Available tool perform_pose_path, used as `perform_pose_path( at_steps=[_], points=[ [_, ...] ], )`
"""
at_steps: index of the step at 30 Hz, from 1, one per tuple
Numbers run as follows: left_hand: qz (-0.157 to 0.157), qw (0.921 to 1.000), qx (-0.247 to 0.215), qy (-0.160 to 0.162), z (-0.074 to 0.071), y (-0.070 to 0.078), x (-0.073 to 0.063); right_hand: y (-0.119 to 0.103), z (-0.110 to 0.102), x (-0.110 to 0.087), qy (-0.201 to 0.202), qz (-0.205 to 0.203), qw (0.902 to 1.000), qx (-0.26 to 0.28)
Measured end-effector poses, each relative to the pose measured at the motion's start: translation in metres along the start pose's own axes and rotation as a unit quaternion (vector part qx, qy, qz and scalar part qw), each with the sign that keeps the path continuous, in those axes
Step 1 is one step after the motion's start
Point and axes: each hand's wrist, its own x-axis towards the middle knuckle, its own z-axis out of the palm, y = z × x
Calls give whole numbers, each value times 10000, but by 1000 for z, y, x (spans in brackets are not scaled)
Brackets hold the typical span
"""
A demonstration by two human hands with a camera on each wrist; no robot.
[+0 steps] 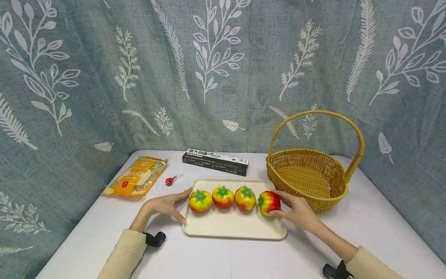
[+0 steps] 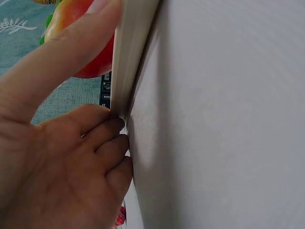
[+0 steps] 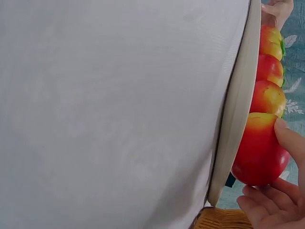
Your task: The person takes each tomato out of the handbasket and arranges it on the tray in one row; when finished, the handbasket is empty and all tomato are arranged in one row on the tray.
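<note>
A cream tray (image 1: 237,228) holds a row of several red-and-yellow fruits with green leafy tops, among them one at the left end (image 1: 200,201) and two in the middle (image 1: 223,197) (image 1: 245,198). My left hand (image 1: 167,205) holds the tray's left edge, thumb toward the front and fingers toward the back; in the left wrist view its fingertips (image 2: 114,125) bend against the rim. At the tray's right end, my right hand (image 1: 296,211) grips the rightmost fruit (image 3: 262,152) between thumb and fingers. That fruit lies tipped, its leafy top facing left.
A wicker basket (image 1: 306,195) with a tall handle stands behind the right hand, close to the tray's corner. Behind the tray lies a black pasta box (image 1: 216,162). An orange food packet (image 1: 137,176) and a red lollipop (image 1: 169,181) lie at back left. A patterned curtain (image 1: 223,116) hangs behind the table.
</note>
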Motion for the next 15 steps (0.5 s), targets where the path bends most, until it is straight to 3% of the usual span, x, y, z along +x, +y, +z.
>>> perform_pose_path(
  at_steps=[11,15],
  points=[
    [86,10000,-1,13,0,1,0,-1,-11,-2,-98,-99,9991,-396],
    [79,10000,-15,25,0,1,-1,1,-13,-2,-147,-29,9995,-271]
  ],
)
